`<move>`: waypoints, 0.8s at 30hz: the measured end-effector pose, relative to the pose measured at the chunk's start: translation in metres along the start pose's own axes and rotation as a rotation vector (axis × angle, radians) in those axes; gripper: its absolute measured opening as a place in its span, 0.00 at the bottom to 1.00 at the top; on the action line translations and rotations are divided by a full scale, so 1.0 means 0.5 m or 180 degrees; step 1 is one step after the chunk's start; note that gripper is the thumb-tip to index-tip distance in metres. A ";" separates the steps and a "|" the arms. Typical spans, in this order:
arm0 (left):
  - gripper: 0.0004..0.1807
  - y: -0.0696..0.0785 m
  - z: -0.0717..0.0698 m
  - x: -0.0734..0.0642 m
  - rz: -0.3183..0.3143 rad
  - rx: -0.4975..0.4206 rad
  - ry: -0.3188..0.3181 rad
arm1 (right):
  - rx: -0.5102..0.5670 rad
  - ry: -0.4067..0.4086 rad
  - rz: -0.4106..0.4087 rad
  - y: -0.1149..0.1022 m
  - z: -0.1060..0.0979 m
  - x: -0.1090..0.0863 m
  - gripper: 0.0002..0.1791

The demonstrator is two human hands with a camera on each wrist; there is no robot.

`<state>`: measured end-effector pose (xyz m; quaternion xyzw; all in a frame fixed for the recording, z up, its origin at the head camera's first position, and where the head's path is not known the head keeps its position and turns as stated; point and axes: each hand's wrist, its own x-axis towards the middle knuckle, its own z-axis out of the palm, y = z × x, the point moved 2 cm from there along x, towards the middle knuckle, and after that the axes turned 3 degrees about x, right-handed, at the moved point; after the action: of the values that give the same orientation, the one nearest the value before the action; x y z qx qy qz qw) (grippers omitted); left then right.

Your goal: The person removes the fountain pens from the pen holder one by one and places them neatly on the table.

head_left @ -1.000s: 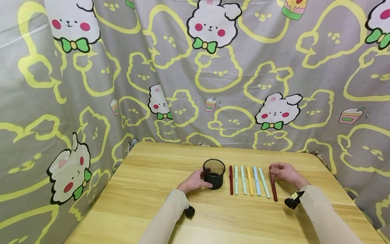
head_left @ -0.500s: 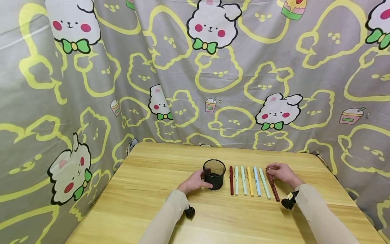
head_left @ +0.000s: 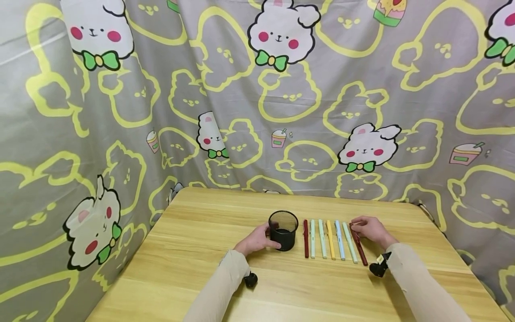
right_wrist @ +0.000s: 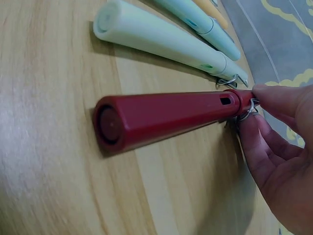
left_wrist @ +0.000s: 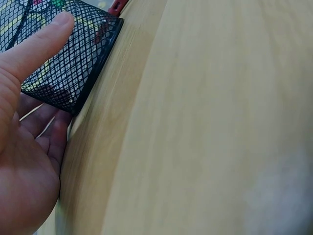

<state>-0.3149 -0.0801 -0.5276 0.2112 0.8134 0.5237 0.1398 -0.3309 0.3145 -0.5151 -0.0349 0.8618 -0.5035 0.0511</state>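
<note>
A black mesh pen holder (head_left: 286,242) stands on the table, and my left hand (head_left: 257,239) grips it from the left side. The left wrist view has the thumb (left_wrist: 44,41) along the mesh and the fingers curled behind it. My right hand (head_left: 372,229) pinches the clip end of a dark red pen (head_left: 362,252), the rightmost in a row. Up close, this red pen (right_wrist: 166,117) lies slanted, its blunt end toward the wrist camera. Beside it is a pale green pen (right_wrist: 161,41), also with a metal clip.
Left of the held pen, several others lie side by side: a blue pen (head_left: 340,241), a yellow pen (head_left: 331,241), mint ones and another dark red pen (head_left: 306,239) near the holder. The wooden table (head_left: 181,259) ends at a patterned curtain (head_left: 237,89).
My right hand has shifted left, swinging the clip end of the rightmost red pen closer to the pale green pen. The left hand and the pen holder have stayed put.
</note>
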 end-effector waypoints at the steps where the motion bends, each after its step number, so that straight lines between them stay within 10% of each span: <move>1: 0.39 0.003 0.000 -0.002 -0.0001 0.0000 -0.0005 | -0.0032 -0.0008 -0.0011 0.000 0.001 -0.001 0.18; 9: 0.38 0.043 -0.004 -0.021 0.0022 -0.0066 -0.0066 | -0.0262 0.0044 -0.0055 -0.004 0.004 -0.001 0.17; 24: 0.39 -0.001 0.001 0.001 0.0005 0.0043 -0.0023 | -0.0463 0.0076 -0.0144 -0.005 0.006 -0.002 0.15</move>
<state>-0.3150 -0.0796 -0.5283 0.2147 0.8162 0.5175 0.1410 -0.3296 0.3106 -0.5143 -0.0520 0.8956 -0.4410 0.0268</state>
